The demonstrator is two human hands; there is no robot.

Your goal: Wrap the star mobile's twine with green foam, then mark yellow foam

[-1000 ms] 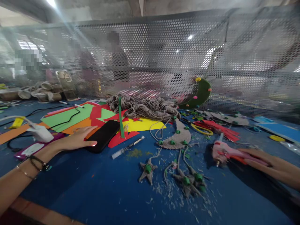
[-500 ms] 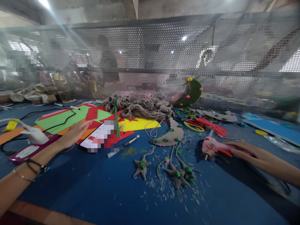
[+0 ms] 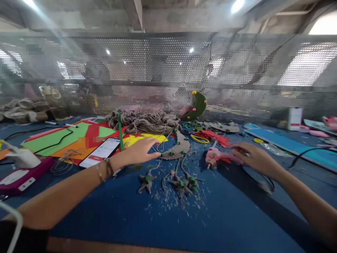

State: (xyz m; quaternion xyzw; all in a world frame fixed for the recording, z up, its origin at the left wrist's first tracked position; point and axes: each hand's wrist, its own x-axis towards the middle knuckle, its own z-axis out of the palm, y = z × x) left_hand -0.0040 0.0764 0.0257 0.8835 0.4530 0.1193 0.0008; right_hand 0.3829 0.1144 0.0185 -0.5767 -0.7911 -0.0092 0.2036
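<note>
Reaching across the table, my left hand [image 3: 143,150] has its thumb and fingers apart at the left tip of a grey felt crescent [image 3: 177,147] dotted with green pieces. It holds nothing. Grey star shapes [image 3: 146,181] hang on cords below the crescent, among pale scraps. My right hand [image 3: 247,154] is over the rear end of a pink glue gun [image 3: 217,155], its fingers spread and not wrapped round it. A phone [image 3: 101,153] lies on the paper behind my left forearm.
Coiled grey cord [image 3: 152,123] and coloured paper [image 3: 63,138] lie at the back left. A purple power strip [image 3: 26,175] is at the left. Yellow-handled scissors [image 3: 199,139], red strips and a blue board [image 3: 284,142] lie to the right. A mesh panel [image 3: 147,70] stands behind.
My left hand has moved right, from beside the phone to the crescent. My right hand has loosened from the glue gun and its fingers have spread. The camera view has shifted right.
</note>
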